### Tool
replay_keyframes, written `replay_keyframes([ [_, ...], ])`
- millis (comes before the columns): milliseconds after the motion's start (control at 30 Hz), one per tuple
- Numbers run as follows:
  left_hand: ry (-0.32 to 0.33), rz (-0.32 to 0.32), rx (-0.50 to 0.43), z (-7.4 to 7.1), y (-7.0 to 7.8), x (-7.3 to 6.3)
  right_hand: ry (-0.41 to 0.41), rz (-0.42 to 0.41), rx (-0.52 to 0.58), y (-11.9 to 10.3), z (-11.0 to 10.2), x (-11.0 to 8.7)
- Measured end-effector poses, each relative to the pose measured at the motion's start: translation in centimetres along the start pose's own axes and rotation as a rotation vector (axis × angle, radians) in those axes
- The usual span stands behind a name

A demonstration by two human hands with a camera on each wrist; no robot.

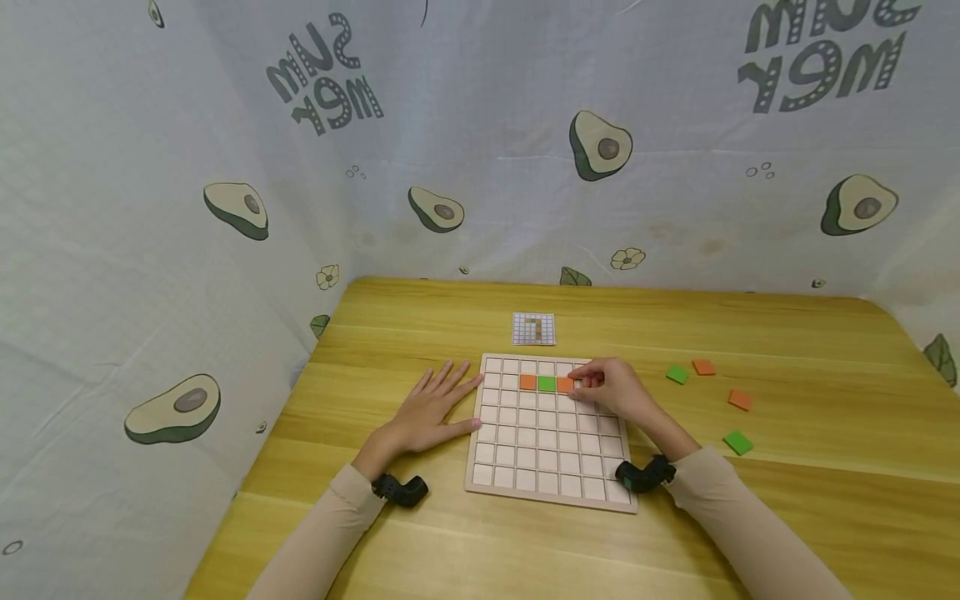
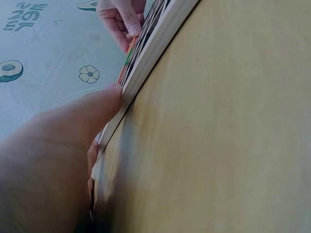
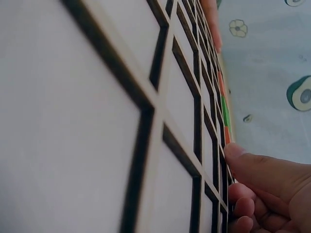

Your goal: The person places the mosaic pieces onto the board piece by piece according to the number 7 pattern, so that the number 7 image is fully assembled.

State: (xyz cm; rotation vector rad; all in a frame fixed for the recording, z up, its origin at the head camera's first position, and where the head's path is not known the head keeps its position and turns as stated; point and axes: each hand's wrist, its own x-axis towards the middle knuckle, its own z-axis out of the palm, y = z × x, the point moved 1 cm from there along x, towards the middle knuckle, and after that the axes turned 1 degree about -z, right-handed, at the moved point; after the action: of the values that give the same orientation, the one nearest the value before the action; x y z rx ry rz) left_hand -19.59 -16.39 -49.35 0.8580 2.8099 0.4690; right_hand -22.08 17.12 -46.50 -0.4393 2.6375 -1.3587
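Observation:
A pale wooden grid board (image 1: 537,437) lies on the table. In its second row from the far side sit an orange tile (image 1: 528,382), a green tile (image 1: 547,383) and another orange tile (image 1: 565,385), side by side. My right hand (image 1: 617,392) pinches this last orange tile between thumb and index finger at its right side; in the right wrist view the thumb (image 3: 243,155) meets the tile's edge. Fingers spread, my left hand (image 1: 426,417) rests on the table at the board's left side, its thumb (image 2: 104,104) against the frame.
Beyond the board lies a small printed card (image 1: 533,329) with a coloured grid pattern. To the right are two loose green tiles (image 1: 677,374) and two orange ones (image 1: 739,400). An avocado-print curtain (image 1: 495,125) hangs behind the wooden table (image 1: 420,550).

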Motion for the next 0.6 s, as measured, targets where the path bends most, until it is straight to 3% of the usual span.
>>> replay_keyframes([
  [267, 0.006, 0.007, 0.000, 0.0, 0.0, -0.1, 0.001, 0.016, 0.009, 0.1, -0.5, -0.1],
  [600, 0.029, 0.024, -0.012, -0.1, 0.1, -0.1, 0.109, -0.009, 0.013, 0.1, -2.7, -0.1],
])
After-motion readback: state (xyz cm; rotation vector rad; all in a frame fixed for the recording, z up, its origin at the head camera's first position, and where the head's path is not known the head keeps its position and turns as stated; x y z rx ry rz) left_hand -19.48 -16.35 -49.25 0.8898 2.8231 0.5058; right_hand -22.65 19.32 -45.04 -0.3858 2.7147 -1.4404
